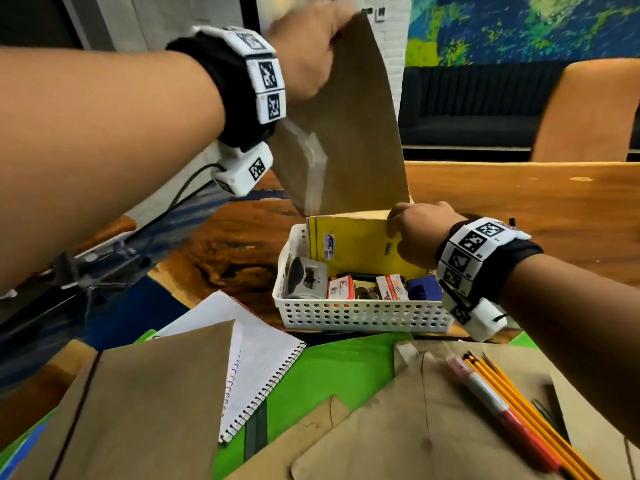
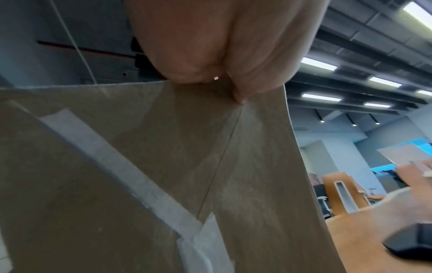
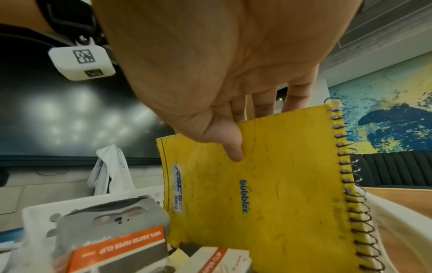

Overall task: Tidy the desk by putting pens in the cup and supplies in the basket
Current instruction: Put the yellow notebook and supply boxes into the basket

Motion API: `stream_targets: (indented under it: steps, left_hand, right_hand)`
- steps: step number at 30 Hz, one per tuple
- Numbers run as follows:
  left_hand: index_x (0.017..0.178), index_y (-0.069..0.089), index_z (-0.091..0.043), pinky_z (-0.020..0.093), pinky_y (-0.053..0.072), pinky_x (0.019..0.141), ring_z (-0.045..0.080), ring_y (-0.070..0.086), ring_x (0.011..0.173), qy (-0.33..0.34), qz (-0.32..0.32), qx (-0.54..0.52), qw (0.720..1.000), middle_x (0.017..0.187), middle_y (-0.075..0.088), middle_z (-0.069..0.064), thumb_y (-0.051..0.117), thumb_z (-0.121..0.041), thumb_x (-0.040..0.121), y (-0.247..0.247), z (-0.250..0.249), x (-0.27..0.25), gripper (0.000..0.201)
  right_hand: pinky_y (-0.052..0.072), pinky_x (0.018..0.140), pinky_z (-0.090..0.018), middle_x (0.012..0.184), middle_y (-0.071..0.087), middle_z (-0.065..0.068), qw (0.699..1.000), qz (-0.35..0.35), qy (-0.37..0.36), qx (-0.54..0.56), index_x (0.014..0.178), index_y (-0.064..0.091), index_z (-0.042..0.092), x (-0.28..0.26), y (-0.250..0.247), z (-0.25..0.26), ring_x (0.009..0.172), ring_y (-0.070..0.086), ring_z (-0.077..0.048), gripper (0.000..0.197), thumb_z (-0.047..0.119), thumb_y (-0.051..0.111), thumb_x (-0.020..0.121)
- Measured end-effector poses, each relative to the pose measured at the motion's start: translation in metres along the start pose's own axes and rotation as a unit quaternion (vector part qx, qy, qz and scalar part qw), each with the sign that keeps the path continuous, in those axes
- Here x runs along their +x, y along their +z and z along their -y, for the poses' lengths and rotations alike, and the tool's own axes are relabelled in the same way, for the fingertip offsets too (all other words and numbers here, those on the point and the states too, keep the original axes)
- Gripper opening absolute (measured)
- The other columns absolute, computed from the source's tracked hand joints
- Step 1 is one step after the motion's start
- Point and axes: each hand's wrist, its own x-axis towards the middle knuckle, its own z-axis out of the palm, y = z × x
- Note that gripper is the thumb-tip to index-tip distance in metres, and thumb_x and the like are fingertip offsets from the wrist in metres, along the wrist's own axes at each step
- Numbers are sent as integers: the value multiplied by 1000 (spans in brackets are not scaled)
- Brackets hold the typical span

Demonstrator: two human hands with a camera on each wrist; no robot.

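Observation:
A white perforated basket (image 1: 360, 317) stands mid-table with a grey stapler (image 1: 306, 277), paper clip boxes (image 1: 341, 287) and other small supplies inside. My right hand (image 1: 412, 233) grips the top edge of a yellow spiral notebook (image 1: 360, 245) standing upright at the basket's back; the right wrist view shows the thumb in front of the notebook (image 3: 268, 184) and the fingers behind it. My left hand (image 1: 308, 46) is raised high, pinching the top of a brown envelope (image 1: 349, 133) that hangs over the basket's far side, its lower edge just above the notebook. The pinch on the envelope (image 2: 163, 166) shows from the left wrist.
Near me lie more brown envelopes (image 1: 145, 403), an open white spiral notebook (image 1: 256, 355), a green folder (image 1: 332, 368), and a bundle of yellow pencils with a red-and-white pen (image 1: 509, 407) at the right. An orange chair (image 1: 588, 112) stands beyond the wooden table (image 1: 519, 202).

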Motion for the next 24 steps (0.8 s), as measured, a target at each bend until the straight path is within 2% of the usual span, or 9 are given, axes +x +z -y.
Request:
stream_targets:
  steps: [3, 6, 9, 14, 16, 18, 19, 22, 24]
  left_hand:
    - [121, 54, -37, 47, 28, 111, 37, 53, 123, 68, 96, 2, 993, 127, 63, -1, 29, -9, 88, 42, -33, -1, 50]
    - [118, 54, -40, 41, 33, 99, 36, 48, 111, 48, 160, 17, 986, 115, 60, -3, 25, -12, 87, 69, -44, 1, 51]
    - [121, 57, -32, 40, 32, 98, 31, 42, 106, 44, 151, 25, 987, 110, 58, -2, 28, -3, 90, 80, -53, 2, 51]
    - [128, 57, -27, 37, 27, 94, 32, 47, 120, 11, 22, 46, 999, 125, 59, 7, 30, 1, 89, 67, -55, 12, 55]
    - [135, 53, -34, 38, 29, 104, 35, 43, 121, -16, 63, 25, 998, 132, 56, 8, 26, -1, 90, 69, -48, 17, 62]
    - [144, 47, -39, 45, 15, 119, 41, 35, 134, -20, 160, 2, 987, 148, 48, 8, 25, -3, 96, 79, -41, 19, 64]
    - [145, 46, -40, 46, 12, 121, 43, 34, 138, -13, 194, 5, 981, 150, 47, 5, 26, -4, 98, 89, -38, 20, 62]
    - [145, 40, -51, 46, 20, 117, 35, 41, 139, 25, 177, 12, 984, 145, 53, -7, 40, -12, 101, 111, -44, 12, 59]
    - [156, 19, -46, 56, 8, 121, 30, 20, 153, 15, 129, 36, 991, 162, 33, -6, 50, -28, 102, 119, -44, 7, 65]
  right_hand:
    - [41, 98, -46, 130, 51, 4, 1000, 6, 3, 0, 114, 68, 27, -2, 0, 0, 116, 56, -24, 30, 27, 53, 89]
    - [40, 92, -42, 127, 55, 3, 1000, -13, 7, 24, 112, 67, 25, 1, 1, -1, 112, 57, -26, 32, 21, 53, 84]
    - [41, 91, -42, 127, 57, 2, 999, -24, 7, 28, 112, 67, 23, 4, 0, -2, 112, 59, -28, 33, 18, 55, 81]
    - [40, 91, -43, 125, 57, 3, 998, -25, 22, 52, 111, 67, 24, 9, 2, -2, 110, 58, -28, 33, 19, 57, 80]
    - [39, 90, -43, 127, 55, 4, 998, -28, 21, 58, 113, 66, 24, 10, 5, -1, 112, 57, -27, 34, 18, 57, 81]
    - [39, 90, -43, 128, 53, 3, 998, -32, 19, 56, 115, 66, 24, 11, 5, -1, 113, 55, -27, 35, 17, 57, 81]
    - [38, 89, -43, 129, 53, 3, 998, -32, 20, 56, 115, 66, 25, 11, 6, -1, 114, 54, -26, 36, 17, 56, 82]
    - [38, 89, -42, 132, 52, 3, 998, -31, 22, 57, 116, 65, 25, 13, 6, -3, 115, 53, -26, 36, 16, 55, 83]
    - [39, 93, -44, 136, 50, 3, 998, -32, 18, 53, 118, 65, 26, 14, 7, -3, 119, 52, -27, 38, 17, 54, 83]
